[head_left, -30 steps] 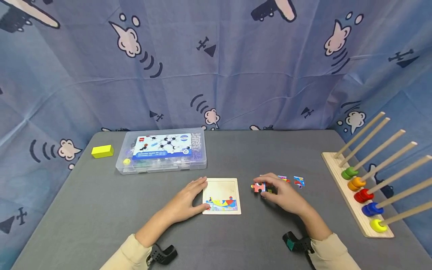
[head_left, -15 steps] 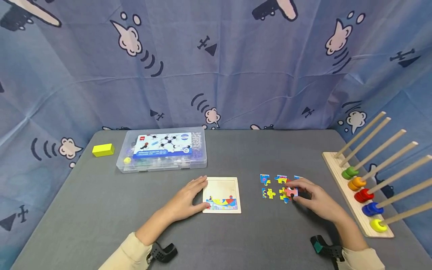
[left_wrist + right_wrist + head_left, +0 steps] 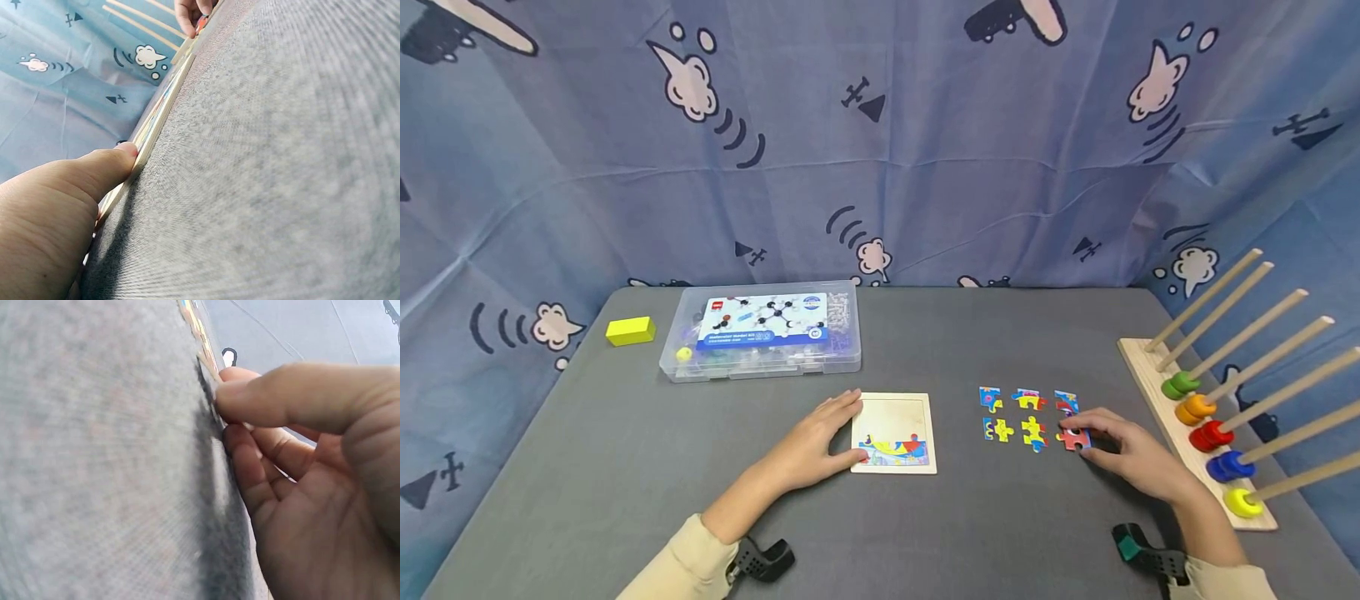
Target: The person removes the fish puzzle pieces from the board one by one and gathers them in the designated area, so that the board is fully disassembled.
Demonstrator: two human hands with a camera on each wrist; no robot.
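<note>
A shallow wooden puzzle board lies flat on the grey table, its lower strip filled with colourful pieces. Along its left side rests my left hand, thumb on the lower left edge and fingertips at the upper left corner. In the left wrist view the thumb presses on the board's rim. My right hand pinches a red puzzle piece at table level, at the right end of the nearer row of loose pieces. The right wrist view shows thumb and fingers together low over the cloth, partly hiding the piece.
Several loose puzzle pieces lie in two rows right of the board. A wooden peg rack with coloured rings stands at far right. A clear plastic molecular model kit box and a yellow block are at back left.
My right hand has moved right over the loose pieces, carrying the red puzzle piece down to the end of the nearer row. The left hand and board have stayed put.
</note>
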